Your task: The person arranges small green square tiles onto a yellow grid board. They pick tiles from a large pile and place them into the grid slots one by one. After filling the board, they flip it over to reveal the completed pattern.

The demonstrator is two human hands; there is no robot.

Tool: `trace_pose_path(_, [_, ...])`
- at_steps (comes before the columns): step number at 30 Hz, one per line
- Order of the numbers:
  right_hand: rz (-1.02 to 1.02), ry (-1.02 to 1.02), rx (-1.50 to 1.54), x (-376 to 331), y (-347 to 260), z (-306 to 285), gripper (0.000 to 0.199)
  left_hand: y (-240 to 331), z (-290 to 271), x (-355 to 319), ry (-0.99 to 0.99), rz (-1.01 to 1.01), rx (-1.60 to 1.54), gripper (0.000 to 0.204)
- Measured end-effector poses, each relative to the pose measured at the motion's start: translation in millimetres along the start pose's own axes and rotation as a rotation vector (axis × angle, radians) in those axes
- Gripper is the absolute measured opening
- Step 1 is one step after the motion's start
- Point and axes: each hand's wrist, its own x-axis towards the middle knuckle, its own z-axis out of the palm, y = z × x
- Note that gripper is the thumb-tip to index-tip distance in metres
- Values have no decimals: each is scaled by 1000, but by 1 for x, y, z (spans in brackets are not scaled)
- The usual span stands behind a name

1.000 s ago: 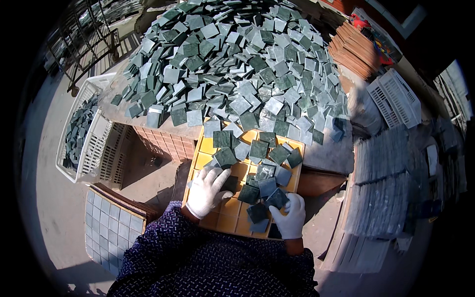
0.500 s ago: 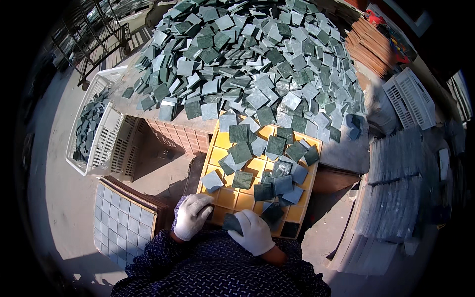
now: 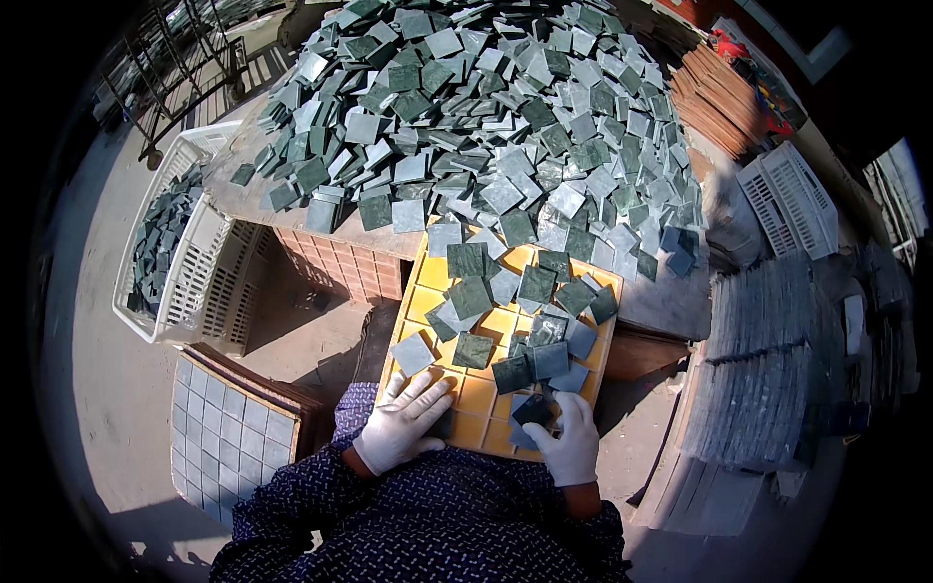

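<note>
My left hand (image 3: 403,425), in a white glove, lies with its fingers stretched out over the lower left corner of a yellow gridded tray (image 3: 476,396). Beside that hand, partly covered by it, a dark tile (image 3: 443,425) sits at the tray's near edge. My right hand (image 3: 571,442), also gloved, pinches a dark green square tile (image 3: 531,410) at the lower right of the tray. Loose green and grey tiles lie across the tray, some overlapping, such as a dark one (image 3: 472,351) and a pale one (image 3: 412,355).
A large heap of tiles (image 3: 466,126) covers the table beyond the tray. White crates stand at left (image 3: 190,282) and right (image 3: 789,199). A tiled panel (image 3: 228,428) is on a stack at lower left; stacked tile sheets (image 3: 748,369) stand at right.
My right hand has moved right, from the tray's near middle to its lower right. My left hand has gone from curled to spread and shifted slightly right. The view has shifted a little.
</note>
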Motion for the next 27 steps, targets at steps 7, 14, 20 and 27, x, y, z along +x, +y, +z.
trace_pose_path(7, [-11, -74, -62, -6, 6, 8, 60, -10, -8, -3, -126, 17, 153, 67])
trace_pose_path(14, [-428, -101, -62, -12, -29, 34, 53, -2, 0, -4, -36, -5, 134, 69])
trace_pose_path(20, [-583, -338, 114, -14, -26, 59, 36, -5, -1, 0, -37, 2, 67, 63])
trace_pose_path(27, [-444, -99, 78, -11, -15, 31, 47, -16, -5, -8, -31, 31, 32, 62])
